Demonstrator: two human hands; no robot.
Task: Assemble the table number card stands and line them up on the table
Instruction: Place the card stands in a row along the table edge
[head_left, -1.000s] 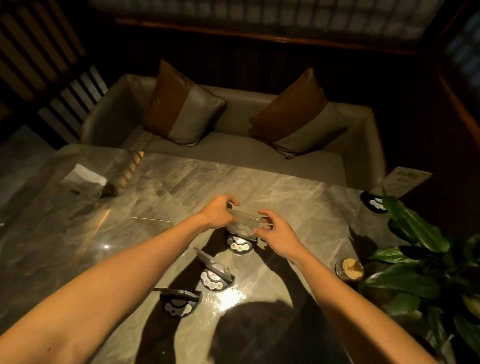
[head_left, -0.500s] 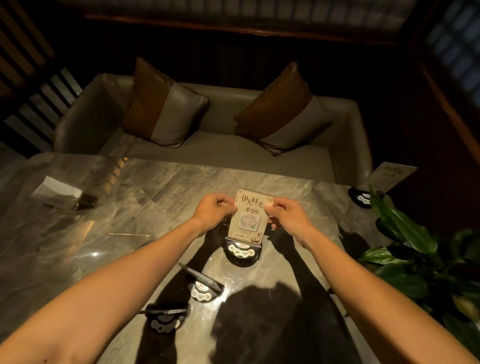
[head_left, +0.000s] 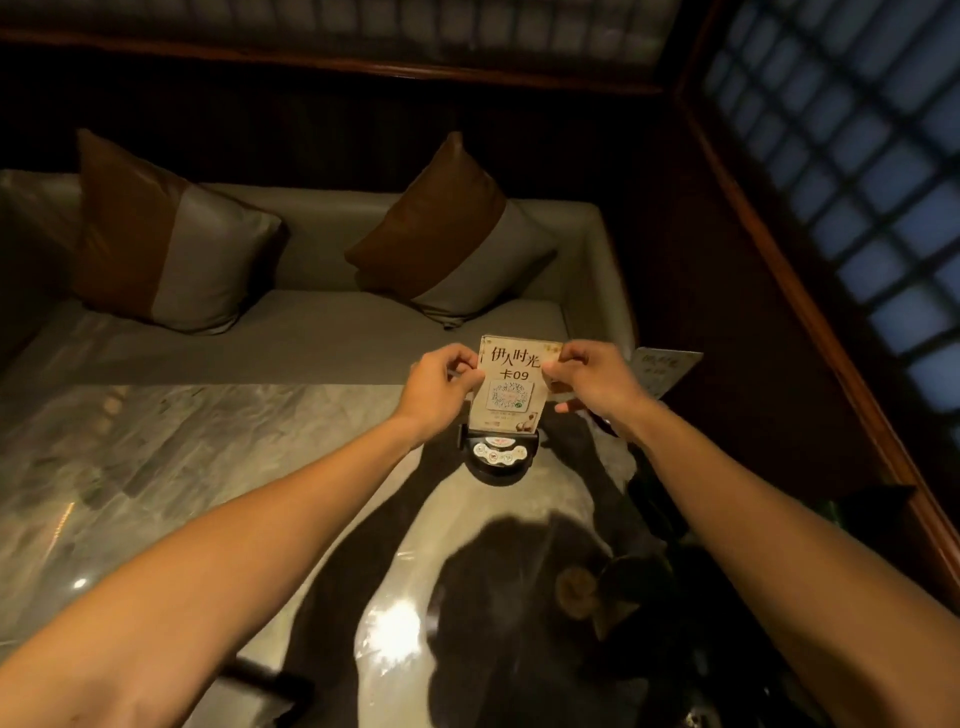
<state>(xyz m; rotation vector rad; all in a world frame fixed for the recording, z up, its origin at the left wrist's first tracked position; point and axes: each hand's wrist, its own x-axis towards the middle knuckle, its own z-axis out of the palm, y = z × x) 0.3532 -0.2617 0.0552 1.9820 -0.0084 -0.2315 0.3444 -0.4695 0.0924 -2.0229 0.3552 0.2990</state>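
Observation:
A cream number card printed "09" with a QR code stands upright in a round black base with white buttons, on the marble table. My left hand pinches the card's upper left edge. My right hand pinches its upper right edge. Another assembled card stand shows behind my right hand, tilted, with its base hidden. A dark part of one more stand shows at the bottom left beside my left forearm.
A grey sofa with two brown-and-grey cushions runs along the table's far edge. Dark plant leaves crowd the table's right side under my right arm. A wooden ledge and lattice window rise on the right.
The card went from flat between my hands to upright in the base. The view has swung right and closer, so the two other bases have dropped out at the lower left.

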